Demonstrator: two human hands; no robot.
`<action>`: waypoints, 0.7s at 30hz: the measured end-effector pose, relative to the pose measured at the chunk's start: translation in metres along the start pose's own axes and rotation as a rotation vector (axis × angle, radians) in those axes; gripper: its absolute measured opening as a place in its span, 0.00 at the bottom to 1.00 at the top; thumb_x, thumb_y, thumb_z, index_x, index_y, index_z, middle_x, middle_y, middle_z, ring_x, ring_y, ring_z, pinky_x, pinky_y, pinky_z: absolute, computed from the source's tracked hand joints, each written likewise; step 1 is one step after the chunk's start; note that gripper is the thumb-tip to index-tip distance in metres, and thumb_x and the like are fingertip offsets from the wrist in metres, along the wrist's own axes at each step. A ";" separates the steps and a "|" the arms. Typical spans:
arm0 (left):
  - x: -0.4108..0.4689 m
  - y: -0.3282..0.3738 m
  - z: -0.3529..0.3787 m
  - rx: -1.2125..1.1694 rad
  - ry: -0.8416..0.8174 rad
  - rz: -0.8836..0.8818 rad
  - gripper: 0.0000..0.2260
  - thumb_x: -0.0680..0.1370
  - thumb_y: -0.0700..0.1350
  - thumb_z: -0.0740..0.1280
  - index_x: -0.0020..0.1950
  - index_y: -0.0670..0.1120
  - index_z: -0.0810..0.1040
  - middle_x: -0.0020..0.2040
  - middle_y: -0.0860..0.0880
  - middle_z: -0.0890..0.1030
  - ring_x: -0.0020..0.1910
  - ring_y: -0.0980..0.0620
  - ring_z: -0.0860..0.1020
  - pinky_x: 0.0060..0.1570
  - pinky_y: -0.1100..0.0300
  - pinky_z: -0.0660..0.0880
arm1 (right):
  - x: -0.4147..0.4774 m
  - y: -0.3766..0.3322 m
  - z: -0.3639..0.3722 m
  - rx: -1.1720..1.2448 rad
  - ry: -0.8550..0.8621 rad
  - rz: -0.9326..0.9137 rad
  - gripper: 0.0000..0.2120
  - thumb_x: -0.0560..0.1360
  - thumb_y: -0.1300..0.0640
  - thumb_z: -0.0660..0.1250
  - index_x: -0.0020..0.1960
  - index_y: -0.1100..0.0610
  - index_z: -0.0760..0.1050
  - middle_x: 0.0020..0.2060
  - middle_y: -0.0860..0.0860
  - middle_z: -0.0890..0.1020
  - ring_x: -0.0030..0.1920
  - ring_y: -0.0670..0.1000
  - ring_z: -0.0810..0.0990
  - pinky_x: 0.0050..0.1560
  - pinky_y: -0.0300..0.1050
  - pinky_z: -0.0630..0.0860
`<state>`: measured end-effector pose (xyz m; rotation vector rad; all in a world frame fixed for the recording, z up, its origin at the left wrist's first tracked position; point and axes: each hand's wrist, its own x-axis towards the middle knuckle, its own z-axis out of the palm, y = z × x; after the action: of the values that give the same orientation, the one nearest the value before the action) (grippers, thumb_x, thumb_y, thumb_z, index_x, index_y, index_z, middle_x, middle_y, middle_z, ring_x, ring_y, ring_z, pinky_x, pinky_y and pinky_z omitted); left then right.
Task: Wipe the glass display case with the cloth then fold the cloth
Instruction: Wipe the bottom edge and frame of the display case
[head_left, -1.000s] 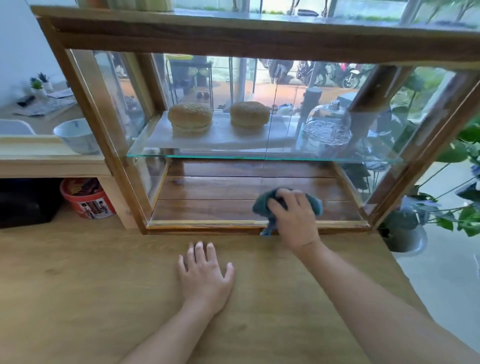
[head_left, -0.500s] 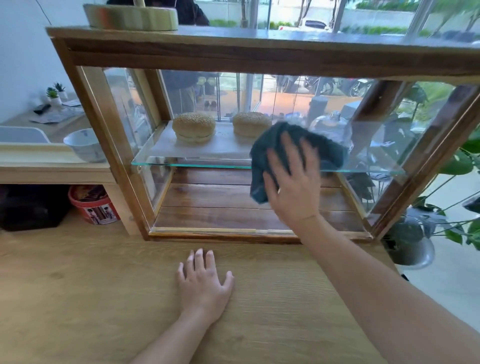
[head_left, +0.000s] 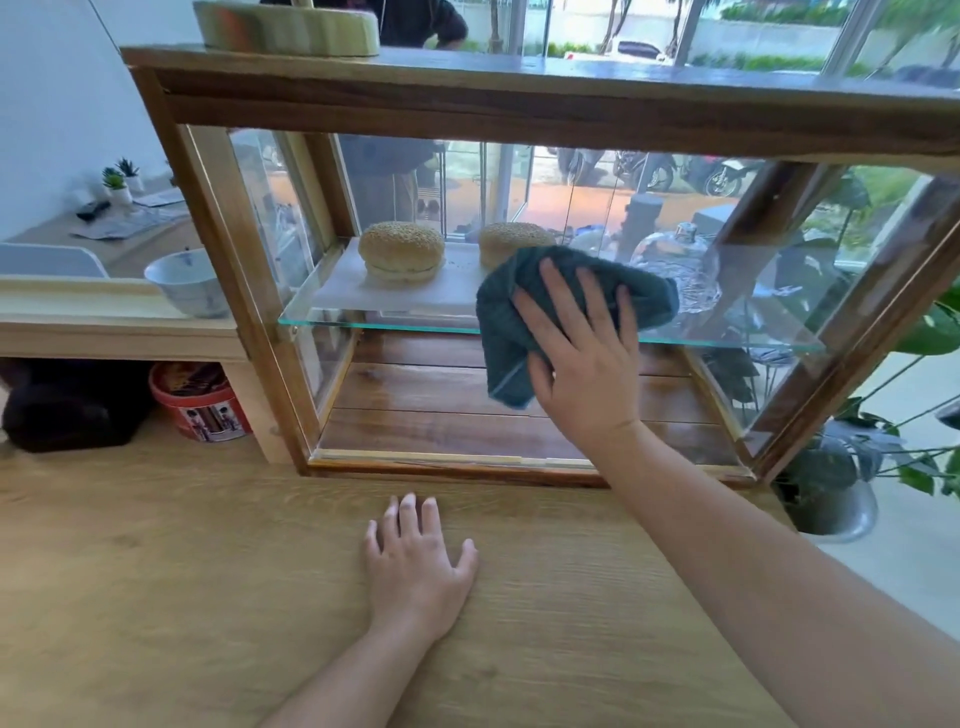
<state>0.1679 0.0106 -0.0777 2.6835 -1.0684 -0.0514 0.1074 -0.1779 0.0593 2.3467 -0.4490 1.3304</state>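
A wood-framed glass display case (head_left: 519, 111) stands on the wooden counter (head_left: 182, 597). My right hand (head_left: 582, 364) presses a dark teal cloth (head_left: 506, 317) flat against the front glass at the height of the glass shelf, fingers straight and spread. Part of the cloth hangs below my palm. My left hand (head_left: 415, 566) rests flat on the counter in front of the case, fingers spread, holding nothing. Inside, two sesame buns (head_left: 402, 252) sit on the shelf.
A glass dome (head_left: 680, 265) sits on the shelf at the right. A white bowl (head_left: 187, 283) stands on a side ledge at left, a red tin (head_left: 195, 400) beneath it. A potted plant (head_left: 852, 467) stands right of the counter. A person stands behind the case.
My right hand has lifted the cloth from the bottom edge of the front glass up to shelf height and spread it flat. My left hand has stayed put.
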 end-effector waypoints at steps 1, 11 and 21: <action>0.000 0.000 0.000 0.001 -0.002 0.001 0.29 0.76 0.62 0.52 0.73 0.49 0.58 0.75 0.48 0.58 0.74 0.48 0.53 0.72 0.49 0.48 | 0.007 -0.005 -0.001 0.024 0.035 0.015 0.23 0.75 0.57 0.62 0.69 0.50 0.67 0.69 0.52 0.71 0.69 0.57 0.63 0.68 0.60 0.57; 0.000 -0.002 0.001 0.025 -0.006 0.018 0.30 0.76 0.62 0.54 0.74 0.49 0.57 0.75 0.47 0.58 0.75 0.48 0.52 0.72 0.49 0.49 | -0.117 -0.042 0.035 0.146 -0.577 -0.222 0.27 0.60 0.58 0.78 0.57 0.52 0.77 0.56 0.52 0.77 0.50 0.53 0.74 0.37 0.48 0.78; 0.001 0.009 0.010 -0.036 0.060 0.226 0.22 0.70 0.54 0.61 0.61 0.46 0.74 0.65 0.44 0.74 0.64 0.44 0.72 0.61 0.47 0.70 | -0.172 0.079 -0.030 0.000 -0.531 0.364 0.23 0.61 0.66 0.76 0.55 0.60 0.76 0.54 0.57 0.76 0.52 0.59 0.75 0.44 0.54 0.79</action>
<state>0.1612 0.0012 -0.0848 2.4991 -1.3296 0.0509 -0.0365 -0.2180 -0.0613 2.6959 -1.0735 0.8113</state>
